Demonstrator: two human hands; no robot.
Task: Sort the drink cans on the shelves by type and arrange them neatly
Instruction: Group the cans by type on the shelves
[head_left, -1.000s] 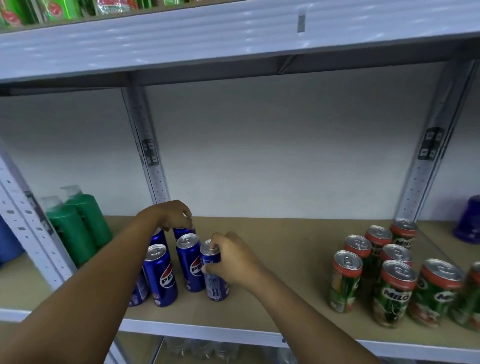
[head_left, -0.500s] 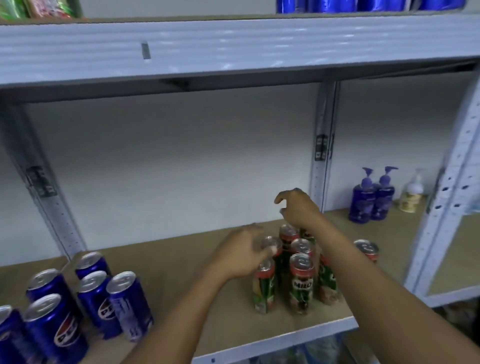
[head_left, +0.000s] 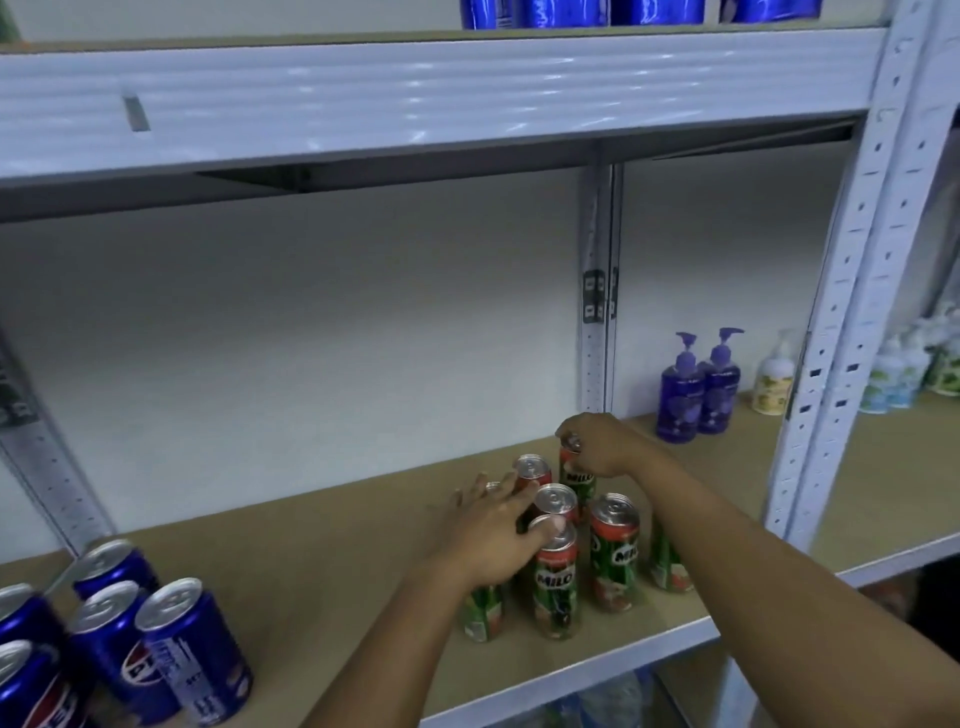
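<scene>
Both forearms reach in from the bottom edge toward the cluster of Milo cans (head_left: 613, 551) standing upright on the wooden shelf (head_left: 322, 561), just right of centre. The left hand (head_left: 488, 540) lies over the cluster's 9 o'clock side, fingers spread and nearly straight, its thumb resting on the lid of the front Milo can (head_left: 555, 582); it grips nothing. The right hand (head_left: 602, 444) arches down at the cluster's 12 o'clock, fingers curled round the top of the rear Milo can (head_left: 577, 475), pinching its rim. The left hand hides most of one can beneath it, and the right forearm covers part of the can at 3 o'clock. The Pepsi cans (head_left: 156, 649) stand at 8 o'clock, cut off by the frame edge. Purple pump bottles (head_left: 698, 389) stand at 2 o'clock; the paler bottles past them are blurred.
</scene>
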